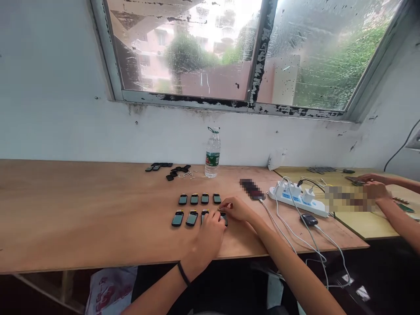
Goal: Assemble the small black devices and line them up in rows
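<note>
Pinching with right hand (236,207), curling left hand (211,229), can't tell round what, with screens (177,218) lined up and black bits (180,169) maybe waiting.

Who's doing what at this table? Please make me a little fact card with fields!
Back row: four small screens
Front row: four more screens, two partly hidden
Left hand: over the front row, wearing a dark wristband
Right hand: fingertips near the left hand; anything pinched is too small to tell
Behind: black parts, clear bottle
To the right: white power strip, another person's hands
</note>
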Action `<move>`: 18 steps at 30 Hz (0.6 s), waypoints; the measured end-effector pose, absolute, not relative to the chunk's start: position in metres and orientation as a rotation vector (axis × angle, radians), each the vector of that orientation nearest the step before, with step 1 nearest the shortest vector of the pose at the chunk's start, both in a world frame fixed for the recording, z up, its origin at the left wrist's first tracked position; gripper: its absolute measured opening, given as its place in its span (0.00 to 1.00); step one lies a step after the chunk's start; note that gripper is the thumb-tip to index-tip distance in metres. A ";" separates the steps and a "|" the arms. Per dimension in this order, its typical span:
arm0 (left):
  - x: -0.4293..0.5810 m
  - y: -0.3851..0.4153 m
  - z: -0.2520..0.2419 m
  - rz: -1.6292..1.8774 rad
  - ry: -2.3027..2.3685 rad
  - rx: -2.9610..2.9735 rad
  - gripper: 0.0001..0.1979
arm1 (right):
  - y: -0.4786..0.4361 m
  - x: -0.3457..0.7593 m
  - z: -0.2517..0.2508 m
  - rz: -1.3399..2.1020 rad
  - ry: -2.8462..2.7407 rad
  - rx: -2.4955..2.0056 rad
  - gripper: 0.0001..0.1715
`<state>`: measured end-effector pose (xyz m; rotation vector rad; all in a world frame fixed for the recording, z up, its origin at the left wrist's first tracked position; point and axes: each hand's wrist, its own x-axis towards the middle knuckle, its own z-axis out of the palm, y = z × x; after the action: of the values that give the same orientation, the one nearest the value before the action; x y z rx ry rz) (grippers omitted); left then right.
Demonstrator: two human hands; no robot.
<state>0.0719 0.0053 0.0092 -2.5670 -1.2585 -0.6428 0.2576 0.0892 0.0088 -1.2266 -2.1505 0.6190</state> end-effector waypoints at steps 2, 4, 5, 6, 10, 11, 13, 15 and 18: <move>0.071 0.007 0.010 -0.669 -1.227 -2.565 0.09 | 0.089 0.258 0.007 0.632 -2.159 -1.183 0.12; 0.069 0.009 0.011 -0.693 -1.210 -2.579 0.10 | 0.088 0.258 0.008 0.639 -2.164 -1.166 0.14; 0.068 0.010 0.012 -0.695 -1.212 -2.590 0.10 | 0.087 0.258 0.009 0.634 -2.159 -1.166 0.14; 0.068 0.010 0.013 -0.686 -1.219 -2.597 0.10 | 0.086 0.258 0.009 0.624 -2.146 -1.168 0.14; 0.063 -0.001 0.025 -0.632 -1.223 -2.612 0.05 | 0.086 0.261 0.008 0.609 -2.097 -1.135 0.11; 0.062 -0.008 0.027 -0.641 -1.201 -2.644 0.05 | 0.086 0.262 0.006 0.615 -2.094 -1.124 0.11; 0.057 -0.025 0.025 -0.700 -1.105 -2.769 0.05 | 0.087 0.263 0.004 0.623 -2.097 -1.117 0.10; 0.052 -0.045 0.010 -0.771 -0.926 -2.933 0.06 | 0.087 0.264 0.002 0.625 -2.095 -1.117 0.09; 0.048 -0.071 -0.042 -0.782 -0.676 -3.105 0.03 | 0.086 0.264 0.004 0.626 -2.075 -1.121 0.09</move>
<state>0.0477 -0.0709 -0.0424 -3.1050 -0.6758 -0.7821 0.2637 0.0864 0.0043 -1.1210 -2.0747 0.6259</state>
